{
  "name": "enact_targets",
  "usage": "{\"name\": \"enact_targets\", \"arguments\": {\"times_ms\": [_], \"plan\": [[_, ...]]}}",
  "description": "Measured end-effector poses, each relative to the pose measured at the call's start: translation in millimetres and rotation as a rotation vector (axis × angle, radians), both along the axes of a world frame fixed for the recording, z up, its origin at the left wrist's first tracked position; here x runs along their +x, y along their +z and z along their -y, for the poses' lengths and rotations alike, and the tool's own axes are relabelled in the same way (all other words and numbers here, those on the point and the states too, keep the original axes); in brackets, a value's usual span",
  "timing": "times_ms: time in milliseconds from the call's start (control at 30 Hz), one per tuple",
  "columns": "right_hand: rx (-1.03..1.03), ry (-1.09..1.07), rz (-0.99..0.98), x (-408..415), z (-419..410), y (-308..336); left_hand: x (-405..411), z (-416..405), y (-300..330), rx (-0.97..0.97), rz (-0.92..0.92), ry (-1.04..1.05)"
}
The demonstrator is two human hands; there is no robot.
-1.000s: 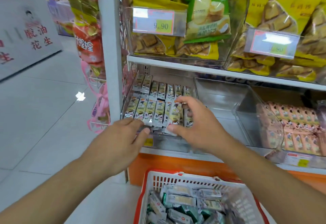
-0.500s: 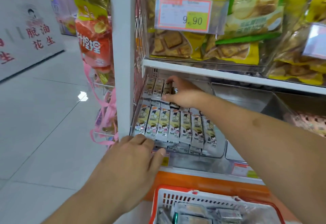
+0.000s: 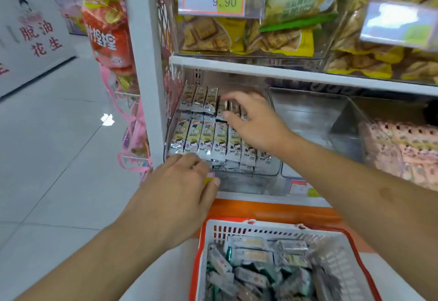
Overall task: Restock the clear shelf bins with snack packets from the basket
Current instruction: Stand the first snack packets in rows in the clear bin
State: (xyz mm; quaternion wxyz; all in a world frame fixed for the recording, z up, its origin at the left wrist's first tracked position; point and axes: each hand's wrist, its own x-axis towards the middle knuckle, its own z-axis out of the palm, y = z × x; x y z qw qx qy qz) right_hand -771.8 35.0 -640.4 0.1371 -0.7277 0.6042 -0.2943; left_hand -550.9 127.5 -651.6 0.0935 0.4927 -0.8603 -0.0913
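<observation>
White shelf unit, clear bin on lower shelf – packed with upright snack packets in two rows. Red-rimmed white basket below, more packets loose inside. Right hand reaches into bin, fingers spread over rear row, touching packets. Left hand rests at bin's front edge – fingers loosely bent, holding nothing.

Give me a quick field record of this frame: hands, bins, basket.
left hand: resting on front edge of left bin, holds nothing
right hand: fingers spread on back row of packets, grasp unclear
middle bin: looks empty
right bin: pink packets
basket: below shelf, packets inside
</observation>
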Motion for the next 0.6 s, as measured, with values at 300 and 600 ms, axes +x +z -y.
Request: {"name": "enact_targets", "arguments": {"times_ms": [300, 600], "plan": [[0.185, 0.121, -0.084, -20, -169, -128, -25, -46, -93, 0.382, 0.400, -0.130], [0.799, 0.104, -0.285, 13, -199, -289, -26, -77, -190, 0.687, 0.365, 0.139]]}}
